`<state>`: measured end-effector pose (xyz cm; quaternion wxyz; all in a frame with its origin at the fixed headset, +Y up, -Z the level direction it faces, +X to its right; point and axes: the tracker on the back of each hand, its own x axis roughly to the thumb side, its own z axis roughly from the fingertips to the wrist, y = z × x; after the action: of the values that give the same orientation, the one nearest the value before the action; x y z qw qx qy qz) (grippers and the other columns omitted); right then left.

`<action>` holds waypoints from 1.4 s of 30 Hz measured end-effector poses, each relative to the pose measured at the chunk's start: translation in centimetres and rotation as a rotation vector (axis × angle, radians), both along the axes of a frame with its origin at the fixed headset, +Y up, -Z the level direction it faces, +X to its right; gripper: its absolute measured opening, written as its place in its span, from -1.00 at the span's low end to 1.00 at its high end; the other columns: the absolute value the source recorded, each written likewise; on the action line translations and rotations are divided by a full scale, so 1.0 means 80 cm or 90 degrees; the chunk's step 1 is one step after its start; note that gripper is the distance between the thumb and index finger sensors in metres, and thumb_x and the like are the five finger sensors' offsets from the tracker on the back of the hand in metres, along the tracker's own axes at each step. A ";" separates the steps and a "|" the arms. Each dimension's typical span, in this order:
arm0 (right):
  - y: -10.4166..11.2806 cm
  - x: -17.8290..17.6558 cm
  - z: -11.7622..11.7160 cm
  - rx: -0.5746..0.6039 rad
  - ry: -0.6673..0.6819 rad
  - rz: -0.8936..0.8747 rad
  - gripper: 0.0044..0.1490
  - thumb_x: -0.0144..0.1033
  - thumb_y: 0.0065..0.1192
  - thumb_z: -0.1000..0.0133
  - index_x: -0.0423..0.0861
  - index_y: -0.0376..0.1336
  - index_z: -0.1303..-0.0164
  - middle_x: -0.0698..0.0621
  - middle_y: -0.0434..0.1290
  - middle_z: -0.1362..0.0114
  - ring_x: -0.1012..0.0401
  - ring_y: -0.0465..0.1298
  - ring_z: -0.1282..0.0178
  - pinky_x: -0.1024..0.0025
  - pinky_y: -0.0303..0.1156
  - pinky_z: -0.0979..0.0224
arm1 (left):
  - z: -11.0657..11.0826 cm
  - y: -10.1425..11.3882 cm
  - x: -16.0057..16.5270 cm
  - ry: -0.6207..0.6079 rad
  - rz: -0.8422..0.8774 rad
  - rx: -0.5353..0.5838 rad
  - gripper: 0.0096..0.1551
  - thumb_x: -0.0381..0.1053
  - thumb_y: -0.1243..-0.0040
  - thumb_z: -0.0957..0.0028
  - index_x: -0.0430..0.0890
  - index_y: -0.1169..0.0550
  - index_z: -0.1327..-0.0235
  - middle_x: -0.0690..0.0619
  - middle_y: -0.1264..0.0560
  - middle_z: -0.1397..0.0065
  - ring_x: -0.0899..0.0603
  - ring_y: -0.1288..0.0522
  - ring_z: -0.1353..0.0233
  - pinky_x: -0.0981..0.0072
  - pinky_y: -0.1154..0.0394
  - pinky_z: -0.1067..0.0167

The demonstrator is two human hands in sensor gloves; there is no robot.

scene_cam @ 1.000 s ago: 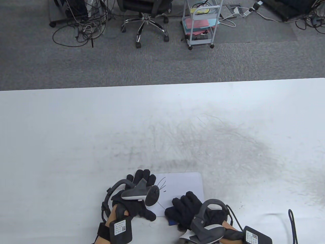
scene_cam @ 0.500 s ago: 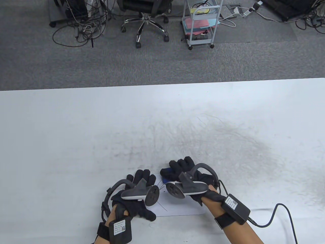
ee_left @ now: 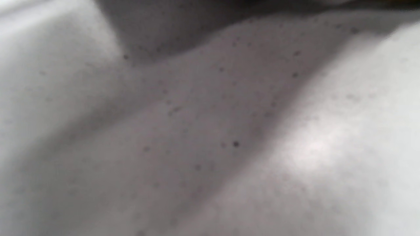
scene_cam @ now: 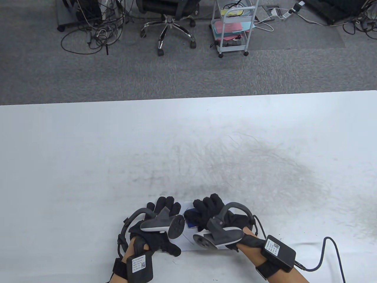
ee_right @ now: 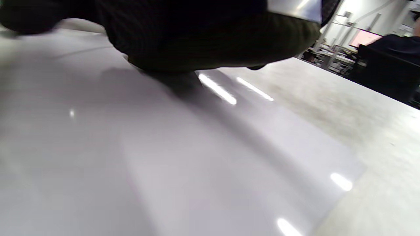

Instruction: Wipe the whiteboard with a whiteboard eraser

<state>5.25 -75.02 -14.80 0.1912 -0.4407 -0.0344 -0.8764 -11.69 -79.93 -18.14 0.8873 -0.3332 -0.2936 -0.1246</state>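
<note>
A small white whiteboard (scene_cam: 186, 242) lies flat on the table near the front edge, mostly hidden under both hands. My left hand (scene_cam: 165, 207) rests flat on its left part, fingers spread. My right hand (scene_cam: 206, 207) grips a dark whiteboard eraser with a blue side (scene_cam: 191, 221) and presses it on the board's upper left, right beside the left hand's tracker. In the right wrist view the glossy whiteboard (ee_right: 197, 157) fills the frame under the gloved right hand (ee_right: 197, 36). The left wrist view shows only a blurred, speckled white surface (ee_left: 229, 131).
The white table (scene_cam: 88, 165) has grey smudges across its middle (scene_cam: 250, 165). A cable (scene_cam: 332, 253) trails from my right wrist unit along the front right. Beyond the far edge are carpet, an office chair (scene_cam: 170, 20) and a white cart (scene_cam: 234, 26).
My right hand swept the eraser from the board's lower right up to its upper left, then drew back slightly toward me. The pen marks seen earlier are now covered. The left hand stayed still.
</note>
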 end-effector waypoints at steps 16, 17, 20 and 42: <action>0.003 0.007 0.046 -0.036 0.024 0.004 -0.26 0.05 0.00 -0.31 0.17 -0.01 -0.72 -0.21 0.18 -0.81 -0.18 0.32 -0.68 -0.38 0.15 -0.67 | 0.000 0.000 0.001 0.000 -0.006 0.002 0.70 0.66 0.07 0.49 -0.27 0.49 -0.51 -0.40 0.54 -0.57 -0.54 0.43 -0.56 -0.46 0.19 -0.46; 0.003 0.005 0.037 -0.039 0.013 0.000 -0.26 0.05 -0.01 -0.31 0.17 -0.01 -0.72 -0.22 0.18 -0.82 -0.17 0.32 -0.68 -0.38 0.14 -0.68 | 0.000 0.000 0.001 0.000 -0.005 0.001 0.70 0.66 0.07 0.49 -0.27 0.49 -0.51 -0.41 0.54 -0.57 -0.54 0.44 -0.56 -0.46 0.19 -0.46; 0.001 -0.003 -0.009 -0.063 -0.059 -0.014 -0.27 0.03 0.00 -0.32 0.19 -0.03 -0.72 -0.21 0.14 -0.83 -0.18 0.28 -0.71 -0.39 0.10 -0.70 | 0.000 0.000 0.001 -0.001 -0.004 0.000 0.70 0.66 0.07 0.48 -0.27 0.49 -0.51 -0.41 0.54 -0.57 -0.54 0.44 -0.56 -0.46 0.20 -0.46; 0.001 -0.005 0.028 -0.011 0.033 0.009 -0.26 0.03 0.01 -0.30 0.14 0.00 -0.71 -0.22 0.20 -0.80 -0.20 0.35 -0.65 -0.35 0.19 -0.66 | 0.000 0.000 0.000 0.003 -0.002 -0.001 0.69 0.66 0.08 0.49 -0.26 0.49 -0.51 -0.39 0.55 -0.57 -0.53 0.44 -0.56 -0.45 0.20 -0.46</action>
<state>4.88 -74.94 -12.52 0.1947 -0.4645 -0.0401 -0.8630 -11.73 -79.96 -18.15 0.8875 -0.3344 -0.2914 -0.1249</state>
